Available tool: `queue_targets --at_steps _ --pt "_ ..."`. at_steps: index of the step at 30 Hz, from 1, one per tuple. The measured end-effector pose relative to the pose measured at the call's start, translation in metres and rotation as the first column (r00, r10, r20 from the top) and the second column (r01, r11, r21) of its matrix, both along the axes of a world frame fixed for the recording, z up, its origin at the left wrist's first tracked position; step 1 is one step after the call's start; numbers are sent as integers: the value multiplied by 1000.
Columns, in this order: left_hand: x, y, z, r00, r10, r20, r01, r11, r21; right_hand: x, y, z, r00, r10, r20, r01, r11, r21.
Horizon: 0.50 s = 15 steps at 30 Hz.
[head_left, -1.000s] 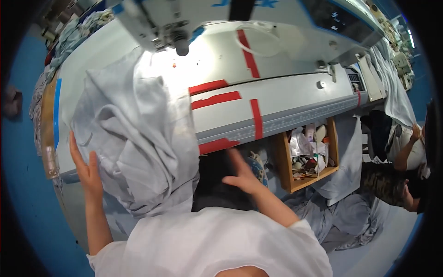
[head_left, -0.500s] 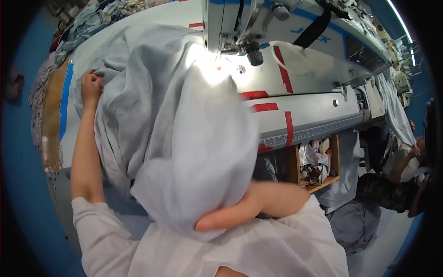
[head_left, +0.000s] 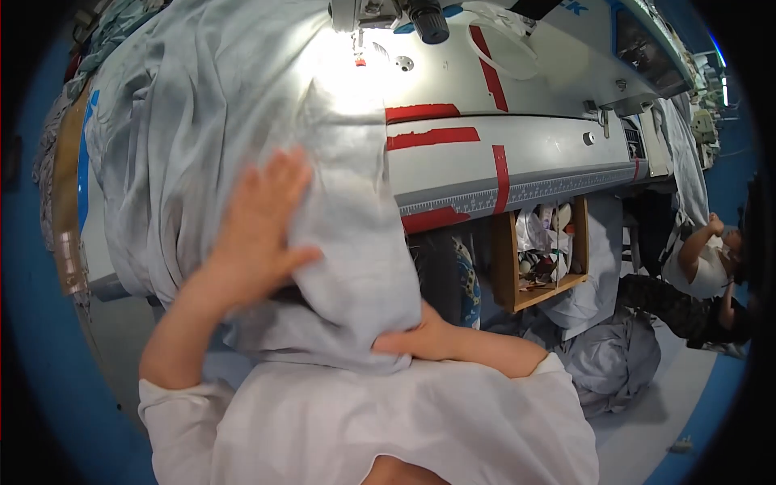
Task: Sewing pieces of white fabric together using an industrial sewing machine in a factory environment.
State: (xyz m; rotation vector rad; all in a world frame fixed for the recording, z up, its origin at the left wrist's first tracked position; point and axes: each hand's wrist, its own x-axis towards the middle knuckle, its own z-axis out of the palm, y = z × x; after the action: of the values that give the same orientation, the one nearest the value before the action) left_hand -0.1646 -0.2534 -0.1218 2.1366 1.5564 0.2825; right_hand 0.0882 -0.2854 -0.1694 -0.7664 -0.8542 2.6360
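Note:
A large light-grey cloth (head_left: 186,105) spreads over the left part of the sewing table and hangs over its front edge toward me. My left hand (head_left: 267,222), slightly blurred, is over the cloth with its fingers spread and nothing in them. At the near right edge of the hanging cloth, my right hand (head_left: 420,335) grips it, thumb on top and the other fingers hidden behind. The cloth's far end lies by the lit needle area of the sewing machine (head_left: 360,56), whose head is cut off by the top of the view.
Red tape strips (head_left: 432,137) and a ruler strip (head_left: 469,194) mark the table. Below its edge hangs an open wooden drawer (head_left: 525,299) of small items. Grey fabric (head_left: 614,364) is heaped on the floor at the right. Another person (head_left: 703,259) works at the far right.
My left hand has come from the cloth's far left side to its middle and opened. My right hand still holds the near edge. The cloth lies flatter, and the view has shifted.

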Motion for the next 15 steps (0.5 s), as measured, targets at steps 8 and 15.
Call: queue_targets --at_steps 8,15 --pt "23 -12 3 998 61 4 -51 789 613 1 -44 -56 954 18 301 -219 728 650" --pt "99 -54 -18 988 125 -95 -110 982 156 0 -22 -29 769 164 617 -639 218 738"
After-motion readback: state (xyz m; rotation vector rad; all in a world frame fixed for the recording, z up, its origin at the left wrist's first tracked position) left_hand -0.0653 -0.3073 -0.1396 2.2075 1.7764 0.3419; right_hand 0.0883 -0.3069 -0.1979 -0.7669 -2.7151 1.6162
